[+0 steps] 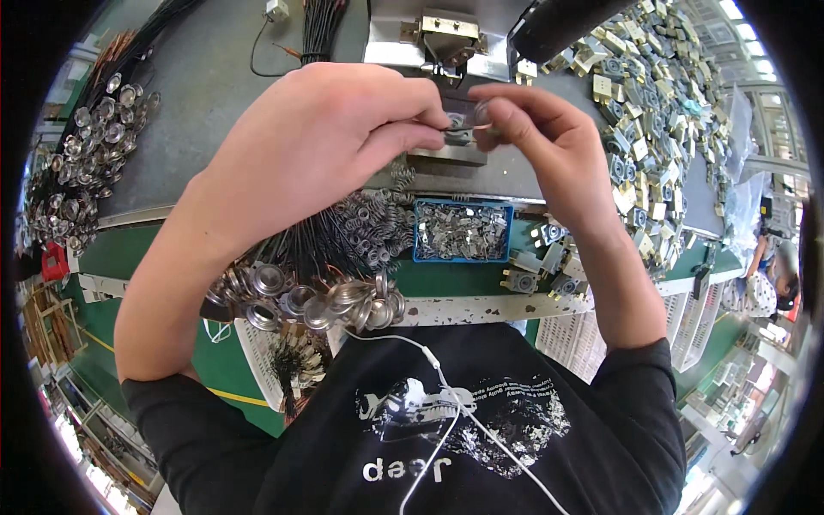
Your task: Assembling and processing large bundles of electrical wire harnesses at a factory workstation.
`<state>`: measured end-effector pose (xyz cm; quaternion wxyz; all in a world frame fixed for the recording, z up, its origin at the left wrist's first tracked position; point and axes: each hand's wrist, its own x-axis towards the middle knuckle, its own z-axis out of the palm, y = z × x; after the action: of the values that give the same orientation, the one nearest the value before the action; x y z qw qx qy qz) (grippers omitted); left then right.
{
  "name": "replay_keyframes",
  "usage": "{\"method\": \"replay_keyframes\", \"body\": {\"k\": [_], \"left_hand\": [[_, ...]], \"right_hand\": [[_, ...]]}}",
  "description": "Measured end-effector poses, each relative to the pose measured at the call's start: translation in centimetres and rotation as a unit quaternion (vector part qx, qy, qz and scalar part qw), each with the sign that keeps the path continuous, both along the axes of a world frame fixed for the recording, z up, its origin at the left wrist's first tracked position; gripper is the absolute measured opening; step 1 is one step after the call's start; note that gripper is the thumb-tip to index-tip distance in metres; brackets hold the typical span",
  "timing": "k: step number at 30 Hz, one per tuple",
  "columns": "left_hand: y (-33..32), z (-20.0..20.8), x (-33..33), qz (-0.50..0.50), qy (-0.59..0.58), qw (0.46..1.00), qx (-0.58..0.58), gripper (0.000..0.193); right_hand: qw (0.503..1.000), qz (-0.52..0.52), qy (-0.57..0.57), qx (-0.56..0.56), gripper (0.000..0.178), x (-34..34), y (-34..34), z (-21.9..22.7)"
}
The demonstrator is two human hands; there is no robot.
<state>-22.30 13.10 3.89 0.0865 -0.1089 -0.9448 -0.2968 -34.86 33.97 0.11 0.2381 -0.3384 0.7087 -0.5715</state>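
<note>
My left hand [343, 112] and my right hand [554, 142] meet in front of a small metal press [448, 39]. Between them runs a thin black wire [462, 129] with a coppery stretch near the right fingers. The left thumb and forefinger pinch its one end. In the right fingers is a small round metal cup [481, 112], partly hidden by the fingertips; whether it is joined to the wire I cannot tell. Just below the fingertips sits a grey metal block [451, 154], with a small grey part on its top partly covered by the hands.
Nearer me stands a blue tray [415, 232] of small metal clips, beside a heap of springs [378, 225]. Wired metal cups [318, 305] lie at the front edge, more cups [103, 120] at far left. Grey plug parts [622, 107] pile up right. A black tube [558, 30] overhangs the back.
</note>
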Motion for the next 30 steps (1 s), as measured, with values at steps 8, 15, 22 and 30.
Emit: {"method": "replay_keyframes", "body": {"k": [8,15,22,30], "left_hand": [[0.2,0.2,1.0,0.044,-0.011,0.992,0.121,0.011],[-1.3,-1.2,-0.3,-0.002,0.074,0.995,0.061,0.012],[-1.1,-0.8,0.0,-0.055,0.092,0.981,-0.164,0.01],[0.0,-1.8,0.2,0.003,0.076,0.993,-0.094,0.018]], "right_hand": [[0.994,0.002,-0.035,-0.102,0.027,0.6,-1.9,0.6],[0.912,-0.008,-0.344,-0.225,0.031,2.3,-2.3,0.1],[0.979,0.151,-0.128,0.058,0.03,-0.5,-1.1,1.6],[0.999,-0.032,-0.03,-0.027,0.038,3.3,-0.7,0.1]]}}
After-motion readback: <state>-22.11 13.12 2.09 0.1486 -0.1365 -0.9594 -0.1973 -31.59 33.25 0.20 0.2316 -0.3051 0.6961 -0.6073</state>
